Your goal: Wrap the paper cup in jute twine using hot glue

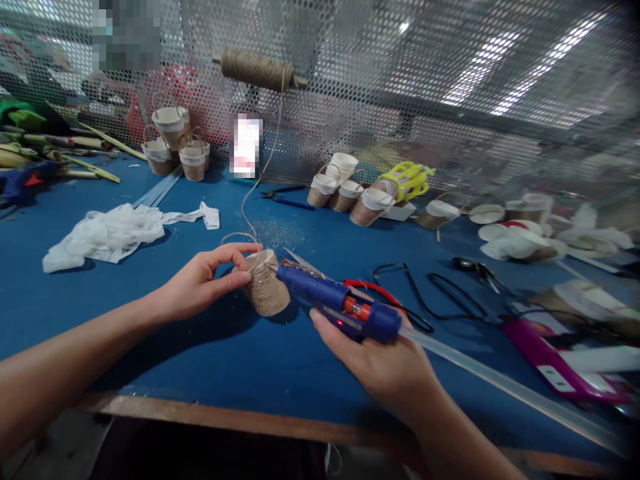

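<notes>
My left hand (220,270) pinches the rim of a small cup wrapped in twine (269,293), which is tilted above the blue table. From the cup's rim a strand of twine (245,207) runs up to a spool of twine (255,69) on the mesh panel. My right hand (385,360) is closed around a blue hot glue gun (320,293) with a small red light on. Its metal nozzle is at the cup's rim, and a long clear glue stick (500,377) sticks out of its back.
Scissors (305,262) with red handles lie behind the glue gun. Crumpled white lace (110,233) is at left. Several small trimmed cups (370,207) stand along the back, near pliers (290,200). A purple power strip (555,363) and black cable lie at right. The table's wooden edge (225,413) is in front.
</notes>
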Demonstrator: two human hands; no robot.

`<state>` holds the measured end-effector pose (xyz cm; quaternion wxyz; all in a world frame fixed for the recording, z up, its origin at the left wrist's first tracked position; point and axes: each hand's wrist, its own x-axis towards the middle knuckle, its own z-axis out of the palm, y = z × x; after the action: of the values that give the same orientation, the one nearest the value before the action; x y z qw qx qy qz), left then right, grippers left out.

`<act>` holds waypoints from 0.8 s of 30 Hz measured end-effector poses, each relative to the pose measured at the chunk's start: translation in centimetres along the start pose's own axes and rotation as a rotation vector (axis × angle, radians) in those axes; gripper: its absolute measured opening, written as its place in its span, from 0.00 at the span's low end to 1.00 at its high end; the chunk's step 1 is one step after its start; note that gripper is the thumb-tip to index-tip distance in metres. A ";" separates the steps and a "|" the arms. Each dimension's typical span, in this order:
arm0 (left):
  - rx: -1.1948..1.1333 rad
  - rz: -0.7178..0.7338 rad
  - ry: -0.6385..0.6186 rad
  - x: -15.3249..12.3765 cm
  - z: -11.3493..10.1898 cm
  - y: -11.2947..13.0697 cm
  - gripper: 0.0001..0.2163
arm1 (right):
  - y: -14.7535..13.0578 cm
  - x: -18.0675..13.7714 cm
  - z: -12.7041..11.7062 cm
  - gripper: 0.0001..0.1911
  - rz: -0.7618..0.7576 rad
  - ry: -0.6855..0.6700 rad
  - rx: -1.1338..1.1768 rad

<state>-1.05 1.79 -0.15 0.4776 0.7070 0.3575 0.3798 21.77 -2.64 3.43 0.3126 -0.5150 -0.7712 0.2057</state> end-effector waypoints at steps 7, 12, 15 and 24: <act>0.007 0.006 -0.001 0.1 -0.1 -0.2 0.06 | 0.2 -0.2 0.5 0.05 0.003 0.016 0.007; -0.003 0.012 -0.008 0.0 0.0 -0.1 0.05 | -0.2 -0.1 0.2 0.06 0.004 0.027 -0.005; -0.003 0.018 -0.011 -0.1 0.0 -0.1 0.06 | -0.1 -0.2 0.2 0.06 -0.027 -0.024 -0.002; -0.014 0.005 -0.005 0.0 0.0 -0.1 0.06 | -0.3 0.5 -0.2 0.04 0.024 0.050 -0.038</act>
<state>-1.08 1.81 -0.23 0.4825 0.7056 0.3519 0.3815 21.57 -2.33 3.93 0.3192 -0.5351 -0.7608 0.1817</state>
